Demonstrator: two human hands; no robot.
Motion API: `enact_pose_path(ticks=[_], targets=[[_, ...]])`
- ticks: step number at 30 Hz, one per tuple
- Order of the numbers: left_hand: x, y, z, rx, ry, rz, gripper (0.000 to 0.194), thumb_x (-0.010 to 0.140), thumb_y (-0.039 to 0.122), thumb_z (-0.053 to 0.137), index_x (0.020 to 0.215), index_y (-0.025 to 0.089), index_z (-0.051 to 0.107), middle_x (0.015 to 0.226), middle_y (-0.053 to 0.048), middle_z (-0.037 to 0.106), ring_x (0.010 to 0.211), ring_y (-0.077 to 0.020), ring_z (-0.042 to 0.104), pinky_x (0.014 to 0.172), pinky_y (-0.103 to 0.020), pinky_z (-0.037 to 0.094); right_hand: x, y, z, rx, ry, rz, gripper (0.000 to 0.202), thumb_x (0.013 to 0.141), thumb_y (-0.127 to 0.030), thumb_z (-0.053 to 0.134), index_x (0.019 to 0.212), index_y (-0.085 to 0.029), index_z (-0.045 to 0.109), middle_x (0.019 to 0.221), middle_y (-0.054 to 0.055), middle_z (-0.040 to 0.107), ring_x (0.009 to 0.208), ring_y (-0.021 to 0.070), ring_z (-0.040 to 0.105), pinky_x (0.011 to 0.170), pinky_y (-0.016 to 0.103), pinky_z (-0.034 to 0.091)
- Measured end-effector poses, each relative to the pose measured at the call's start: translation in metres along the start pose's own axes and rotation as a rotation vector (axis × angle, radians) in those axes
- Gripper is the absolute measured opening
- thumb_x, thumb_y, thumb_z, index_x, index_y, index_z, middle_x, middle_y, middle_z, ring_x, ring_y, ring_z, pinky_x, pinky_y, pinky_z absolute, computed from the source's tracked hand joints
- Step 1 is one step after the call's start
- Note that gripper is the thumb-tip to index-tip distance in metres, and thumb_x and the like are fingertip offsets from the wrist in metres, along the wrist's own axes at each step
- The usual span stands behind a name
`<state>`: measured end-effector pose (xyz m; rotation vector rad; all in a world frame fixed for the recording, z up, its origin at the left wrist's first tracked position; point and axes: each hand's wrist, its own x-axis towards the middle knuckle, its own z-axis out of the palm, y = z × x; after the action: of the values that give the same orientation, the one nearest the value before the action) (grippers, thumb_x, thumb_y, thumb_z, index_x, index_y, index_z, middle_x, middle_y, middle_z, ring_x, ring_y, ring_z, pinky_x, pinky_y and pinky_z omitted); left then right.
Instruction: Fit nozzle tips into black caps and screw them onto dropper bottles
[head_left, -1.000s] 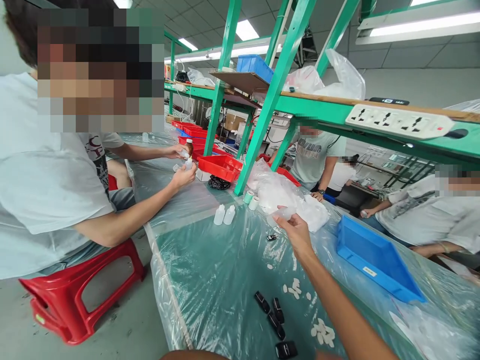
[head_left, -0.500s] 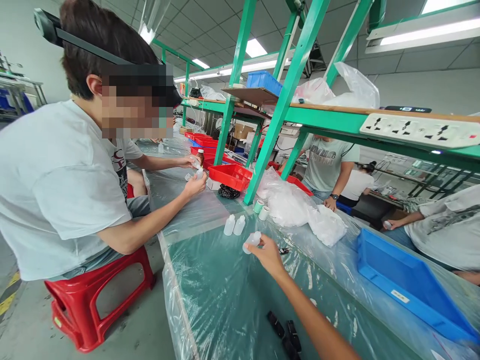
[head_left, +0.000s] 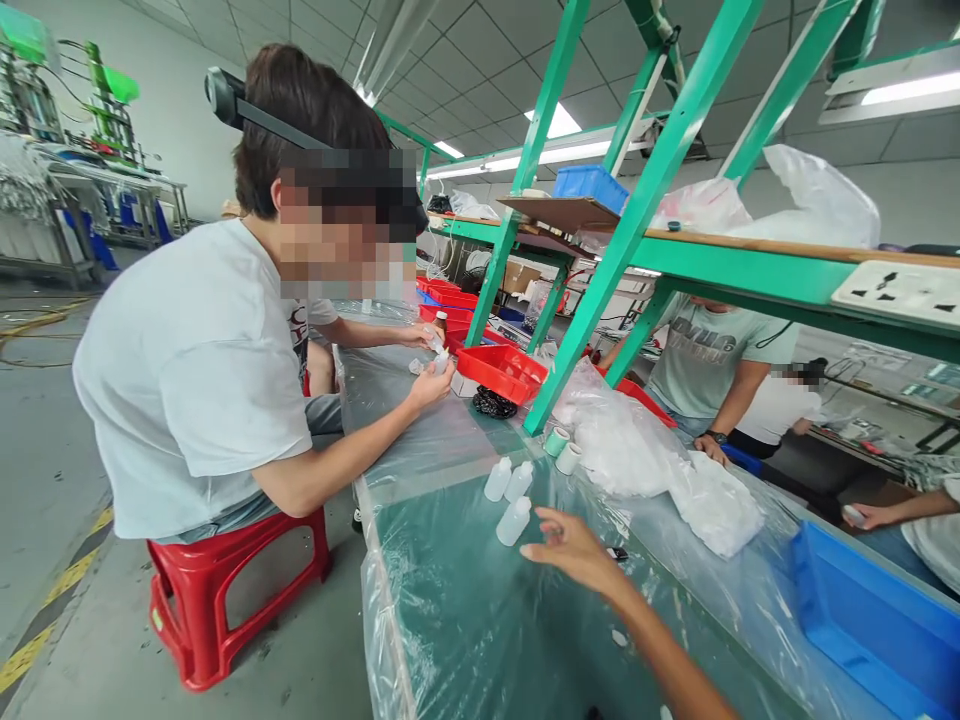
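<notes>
My right hand (head_left: 568,548) is over the green table with its thumb and fingers apart and nothing between them. Just to its left a small translucent white plastic bottle (head_left: 514,522) stands upright, close to the fingertips but apart from them. Behind that bottle are two more of the same kind, a left one (head_left: 497,480) and a right one (head_left: 519,483), side by side. My left hand is out of view.
Clear plastic sheet (head_left: 442,600) covers the table. A blue bin (head_left: 862,610) is at right, with white plastic bags (head_left: 622,440) and tape rolls (head_left: 556,441) beyond the bottles. A green frame post (head_left: 637,220) rises behind. At left, a seated co-worker (head_left: 202,370) handles small bottles.
My right hand has let go of the bottle it held, which now stands in front of the other two. The camera view has turned left.
</notes>
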<state>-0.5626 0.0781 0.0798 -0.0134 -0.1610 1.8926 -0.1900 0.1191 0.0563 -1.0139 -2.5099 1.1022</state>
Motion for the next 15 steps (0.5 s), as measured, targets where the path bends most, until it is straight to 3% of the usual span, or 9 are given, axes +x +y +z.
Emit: enact_pose_path(ticks=[3, 6, 11, 15], targets=[[0.015, 0.025, -0.012, -0.157, -0.008, -0.03, 0.03, 0.088, 0.032, 0.051, 0.113, 0.014, 0.052, 0.103, -0.007, 0.058, 0.086, -0.0171, 0.06, 0.072, -0.034, 0.053, 0.004, -0.02, -0.035, -0.07, -0.016, -0.005, 0.051, 0.055, -0.045, 0.073, 0.095, -0.015, 0.068, 0.079, 0.009, 0.068, 0.071, 0.0233, 0.064, 0.067, 0.034, 0.049], [0.022, 0.032, -0.021, -0.263, -0.019, -0.077, 0.031, 0.088, 0.032, 0.051, 0.114, 0.014, 0.051, 0.105, -0.007, 0.058, 0.088, -0.018, 0.06, 0.074, -0.036, 0.053, 0.021, -0.063, -0.043, -0.093, 0.058, -0.099, 0.047, 0.069, -0.05, 0.061, 0.105, -0.019, 0.065, 0.094, 0.009, 0.067, 0.087, 0.0241, 0.062, 0.077, 0.035, 0.046], [0.025, 0.032, -0.023, -0.356, -0.04, -0.153, 0.031, 0.087, 0.034, 0.051, 0.111, 0.014, 0.053, 0.103, -0.007, 0.06, 0.089, -0.0183, 0.06, 0.077, -0.037, 0.052, 0.059, -0.14, -0.005, -0.071, 0.037, -0.243, 0.044, 0.074, -0.05, 0.058, 0.107, -0.022, 0.065, 0.091, 0.006, 0.068, 0.086, 0.0211, 0.063, 0.073, 0.03, 0.047], [0.025, 0.033, -0.022, -0.379, -0.042, -0.175, 0.032, 0.088, 0.037, 0.05, 0.108, 0.013, 0.055, 0.099, -0.007, 0.062, 0.087, -0.0178, 0.061, 0.077, -0.038, 0.052, 0.077, -0.171, 0.023, -0.067, 0.032, -0.3, 0.04, 0.073, -0.047, 0.06, 0.104, -0.022, 0.066, 0.09, 0.005, 0.068, 0.085, 0.0199, 0.063, 0.072, 0.028, 0.046]])
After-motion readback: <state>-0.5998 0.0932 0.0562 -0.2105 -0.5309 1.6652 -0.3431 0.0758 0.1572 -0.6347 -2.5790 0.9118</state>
